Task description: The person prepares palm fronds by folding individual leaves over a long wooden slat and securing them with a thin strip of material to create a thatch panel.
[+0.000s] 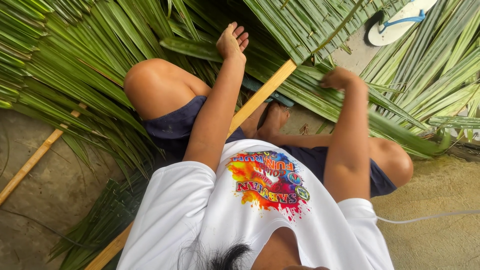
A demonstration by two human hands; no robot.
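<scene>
Palm leaves (75, 75) cover the ground in front of the seated person, long green blades fanned out from the far left across to the right edge. At the left, a pale wooden stick (30, 162) lies slanted on the concrete floor (55, 195), partly under the leaves. A second, wider wooden slat (262, 95) runs diagonally between the person's bent knees and passes under the foliage. The left hand (231, 42) reaches forward and rests flat on the leaves, fingers stretched out and nearly together, pressing down rather than clasping anything. Further right, the right hand (339, 78) is curled into a closed fist around a leaf blade (400, 130) that trails off toward the right; the fingers themselves are hidden behind the back of the hand. A bare foot (274, 117) sits between the two forearms, just beside the slat. At the upper right, a white sandal (395, 22) with blue straps lies among the leaves.
</scene>
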